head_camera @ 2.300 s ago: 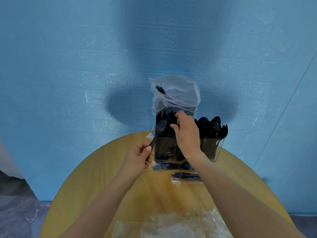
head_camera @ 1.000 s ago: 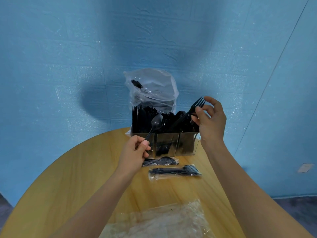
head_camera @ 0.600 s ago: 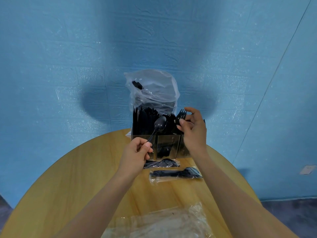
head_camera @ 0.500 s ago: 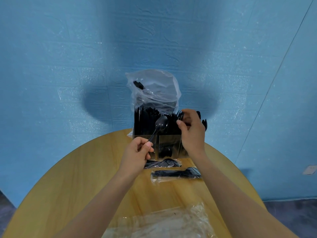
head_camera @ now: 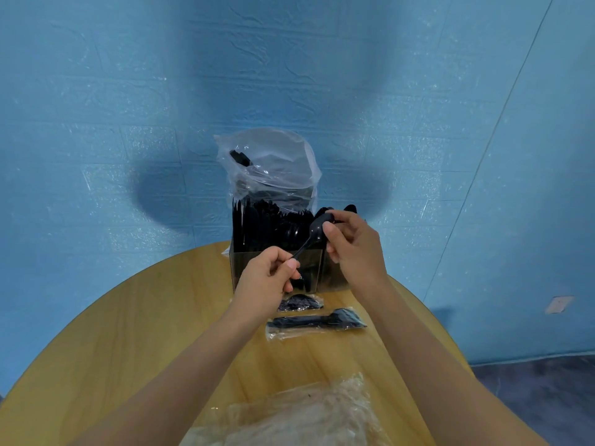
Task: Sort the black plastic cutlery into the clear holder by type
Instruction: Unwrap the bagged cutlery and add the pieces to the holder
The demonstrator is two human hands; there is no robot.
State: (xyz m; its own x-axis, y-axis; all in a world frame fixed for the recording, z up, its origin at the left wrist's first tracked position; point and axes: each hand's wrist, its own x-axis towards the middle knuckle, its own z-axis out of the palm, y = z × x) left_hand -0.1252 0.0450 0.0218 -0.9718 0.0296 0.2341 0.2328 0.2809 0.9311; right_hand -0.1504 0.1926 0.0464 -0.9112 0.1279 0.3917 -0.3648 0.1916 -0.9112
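A clear holder (head_camera: pixel 244 268) with side-by-side compartments stands at the far edge of the round wooden table (head_camera: pixel 135 323), packed with upright black cutlery. My left hand (head_camera: pixel 265 276) pinches the handle of a black spoon (head_camera: pixel 314 235) in front of the holder. My right hand (head_camera: pixel 352 244) pinches the spoon's bowl with thumb and fingers, just above the holder's right side. Two wrapped cutlery packets lie before the holder: a small one (head_camera: pixel 301 302) and a longer one (head_camera: pixel 317 323).
A clear plastic bag (head_camera: pixel 273 169) with more black cutlery stands behind the holder against the blue wall. Crumpled empty wrappers (head_camera: pixel 299 416) lie at the table's near edge. The floor shows at the lower right.
My right hand put its fork into the holder, then came over and took the bowl of the spoon. My left hand has kept hold of the spoon's handle.
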